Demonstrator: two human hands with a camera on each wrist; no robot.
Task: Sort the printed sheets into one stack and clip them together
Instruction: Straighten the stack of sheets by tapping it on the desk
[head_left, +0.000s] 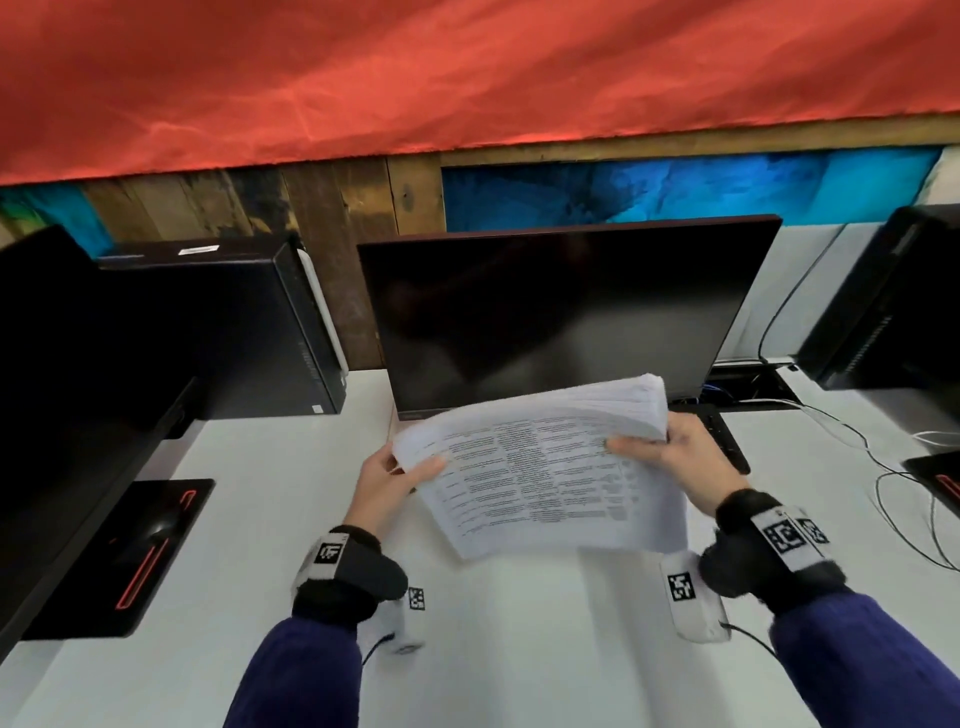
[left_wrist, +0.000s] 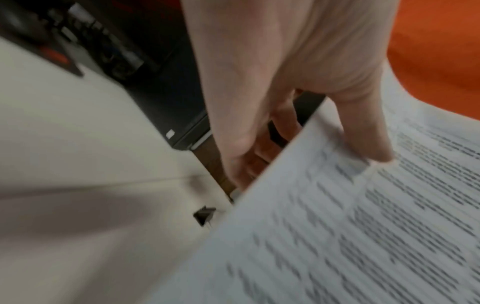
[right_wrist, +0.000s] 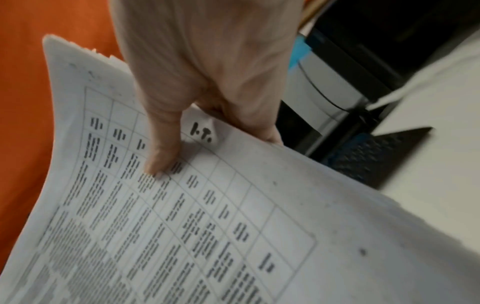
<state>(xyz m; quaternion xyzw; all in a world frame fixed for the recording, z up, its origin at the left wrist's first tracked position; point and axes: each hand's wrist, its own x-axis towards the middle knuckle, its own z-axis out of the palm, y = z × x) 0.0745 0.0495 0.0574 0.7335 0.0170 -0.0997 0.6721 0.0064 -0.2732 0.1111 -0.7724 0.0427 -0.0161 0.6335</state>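
I am holding the stack of printed sheets (head_left: 540, 478) in the air just in front of the monitor (head_left: 561, 312), my left hand (head_left: 384, 483) and right hand (head_left: 675, 462) pinching opposite edges, since the thick, floppy pile is sagging and likely fanning apart
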